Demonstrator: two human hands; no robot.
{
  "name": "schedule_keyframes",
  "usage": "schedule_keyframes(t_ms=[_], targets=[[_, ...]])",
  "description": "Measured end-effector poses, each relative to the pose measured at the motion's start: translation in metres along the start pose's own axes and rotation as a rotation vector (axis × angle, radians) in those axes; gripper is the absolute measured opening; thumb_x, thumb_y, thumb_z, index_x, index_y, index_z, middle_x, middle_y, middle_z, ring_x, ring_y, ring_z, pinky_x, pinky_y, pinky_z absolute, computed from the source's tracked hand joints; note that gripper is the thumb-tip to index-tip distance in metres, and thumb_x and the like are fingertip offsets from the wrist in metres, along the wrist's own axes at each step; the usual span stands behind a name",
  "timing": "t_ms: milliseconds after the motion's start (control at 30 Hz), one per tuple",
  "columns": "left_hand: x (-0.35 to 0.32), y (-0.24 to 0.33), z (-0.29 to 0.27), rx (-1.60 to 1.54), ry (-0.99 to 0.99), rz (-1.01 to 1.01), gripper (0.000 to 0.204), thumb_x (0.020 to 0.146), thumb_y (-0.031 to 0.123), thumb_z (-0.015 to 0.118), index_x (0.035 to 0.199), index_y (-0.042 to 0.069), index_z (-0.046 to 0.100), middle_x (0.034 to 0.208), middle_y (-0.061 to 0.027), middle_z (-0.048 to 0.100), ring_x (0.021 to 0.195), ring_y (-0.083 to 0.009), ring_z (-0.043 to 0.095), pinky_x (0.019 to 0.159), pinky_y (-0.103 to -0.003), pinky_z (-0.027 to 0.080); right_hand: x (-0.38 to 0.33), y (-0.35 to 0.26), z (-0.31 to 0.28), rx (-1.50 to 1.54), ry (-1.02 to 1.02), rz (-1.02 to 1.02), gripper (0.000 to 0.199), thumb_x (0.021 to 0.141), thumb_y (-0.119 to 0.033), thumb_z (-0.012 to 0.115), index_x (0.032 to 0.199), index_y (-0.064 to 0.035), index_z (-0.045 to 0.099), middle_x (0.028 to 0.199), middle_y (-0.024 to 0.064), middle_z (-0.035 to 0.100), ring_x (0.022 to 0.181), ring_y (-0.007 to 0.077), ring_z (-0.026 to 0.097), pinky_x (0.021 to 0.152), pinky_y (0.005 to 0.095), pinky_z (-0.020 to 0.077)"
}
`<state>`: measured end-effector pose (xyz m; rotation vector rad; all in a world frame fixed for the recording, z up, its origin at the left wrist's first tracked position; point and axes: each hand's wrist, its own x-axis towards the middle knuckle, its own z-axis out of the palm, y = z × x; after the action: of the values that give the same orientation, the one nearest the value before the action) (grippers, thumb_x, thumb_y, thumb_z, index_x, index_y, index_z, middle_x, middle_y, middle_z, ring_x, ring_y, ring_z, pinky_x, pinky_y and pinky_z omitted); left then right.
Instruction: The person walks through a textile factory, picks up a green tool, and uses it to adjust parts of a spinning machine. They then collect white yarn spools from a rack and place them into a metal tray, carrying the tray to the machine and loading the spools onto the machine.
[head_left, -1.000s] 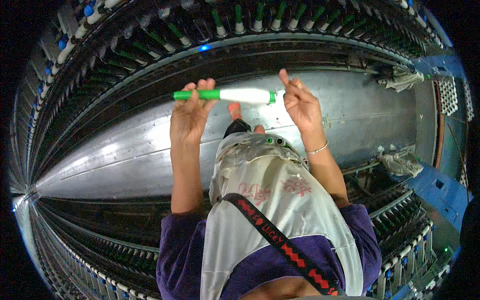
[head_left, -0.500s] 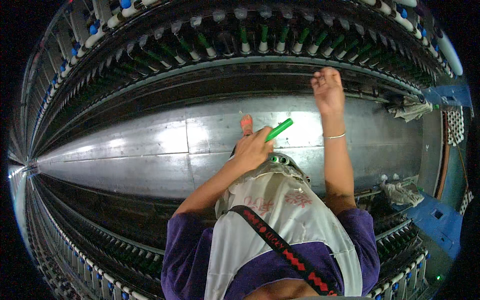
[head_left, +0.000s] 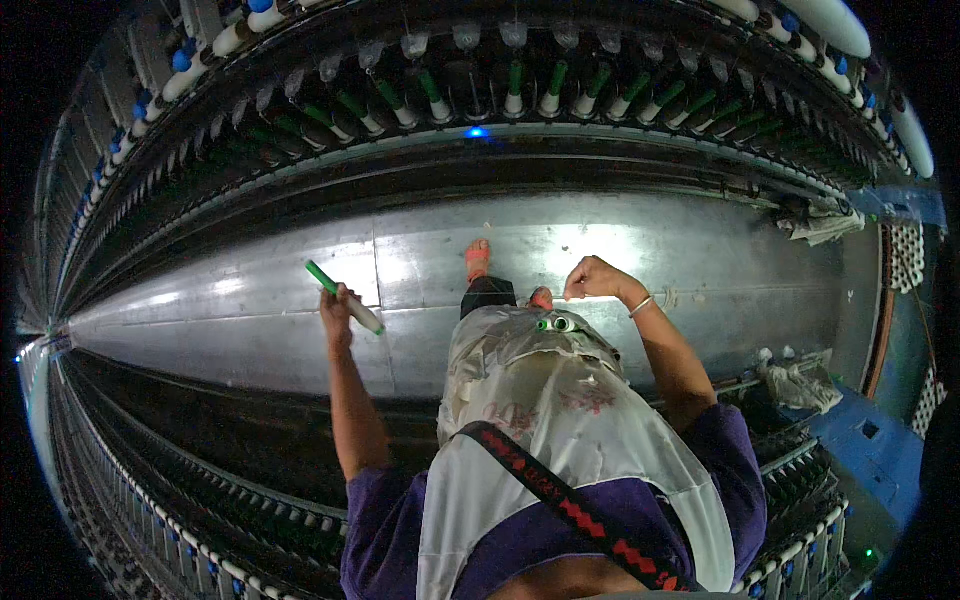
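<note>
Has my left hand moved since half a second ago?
Yes, to the left. Your left hand, holding the green-and-white yarn bobbin, was right of the crosswise floor seam and is now left of it.

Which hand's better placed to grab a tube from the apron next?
Probably the right hand: it's nearer the tube ends. The left hand, farther off, grips a green-and-white bobbin.

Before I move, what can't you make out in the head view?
All in the head view:
Middle of the green-and-white bobbin: covered by the left hand.
What, if anything, the right hand holds: too small to tell.
Rest of the tubes: hidden in the apron.
Large white spool, top right: cut off by the upper edge.
</note>
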<state>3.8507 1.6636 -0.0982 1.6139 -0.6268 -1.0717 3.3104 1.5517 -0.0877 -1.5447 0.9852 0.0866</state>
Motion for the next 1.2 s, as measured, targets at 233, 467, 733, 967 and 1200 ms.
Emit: schedule_keyframes(t_ms=[233, 467, 733, 967, 1200], targets=[[0.1, 0.111, -0.066, 1.029, -0.085, 0.435, 0.02, 0.083, 0.012, 0.069, 0.094, 0.002, 0.056, 0.08, -0.0065, 0.061, 0.07, -0.0164, 0.057, 0.063, -0.031, 0.045, 0.132, -0.068, -0.055, -0.291, 0.803, -0.254, 0.019, 0.083, -0.028, 0.067, 0.086, -0.0102, 0.073, 0.075, 0.0135, 0.068, 0.065, 0.0259, 0.064, 0.062, 0.035, 0.0497], [0.131, 0.156, -0.05, 0.15, -0.043, 0.202, 0.023, 0.089, 0.018, 0.065, 0.107, 0.005, 0.058, 0.101, -0.0081, 0.066, 0.097, -0.0201, 0.063, 0.083, -0.038, 0.052, 0.223, -0.131, -0.065, -0.415, 0.852, 0.028, 0.046, 0.084, -0.037, 0.065, 0.124, -0.0159, 0.056, 0.071, 0.0141, 0.066, 0.065, 0.0304, 0.065, 0.059, 0.0429, 0.0518], [0.182, 0.17, -0.077, 0.049, 0.139, 0.135, 0.036, 0.087, 0.019, 0.067, 0.119, 0.009, 0.055, 0.106, -0.013, 0.066, 0.1, -0.0236, 0.063, 0.079, -0.04, 0.055, 0.272, -0.158, -0.062, -0.547, 0.731, 0.183, 0.079, 0.082, -0.043, 0.065, 0.139, 0.0011, 0.034, 0.071, 0.0156, 0.066, 0.063, 0.0335, 0.065, 0.058, 0.0443, 0.0531], [0.224, 0.084, -0.076, -0.379, 0.041, -0.101, 0.021, 0.086, 0.014, 0.068, 0.104, 0.007, 0.062, 0.094, -0.0083, 0.066, 0.084, -0.0193, 0.064, 0.071, -0.032, 0.053, 0.248, -0.122, -0.056, -0.633, 0.775, 0.312, 0.057, 0.077, -0.02, 0.06, 0.133, -0.0205, 0.05, 0.07, 0.015, 0.066, 0.066, 0.0336, 0.066, 0.055, 0.0457, 0.0506], [0.276, 0.017, -0.043, -0.305, 0.01, -0.033, 0.022, 0.095, 0.027, 0.054, 0.102, 0.006, 0.059, 0.085, -0.0099, 0.063, 0.076, -0.022, 0.064, 0.063, -0.036, 0.054, 0.253, -0.113, -0.08, -0.619, 1.176, 0.155, 0.027, 0.079, -0.019, 0.06, 0.103, -0.0258, 0.07, 0.066, 0.0086, 0.065, 0.058, 0.0263, 0.064, 0.049, 0.0396, 0.048]])
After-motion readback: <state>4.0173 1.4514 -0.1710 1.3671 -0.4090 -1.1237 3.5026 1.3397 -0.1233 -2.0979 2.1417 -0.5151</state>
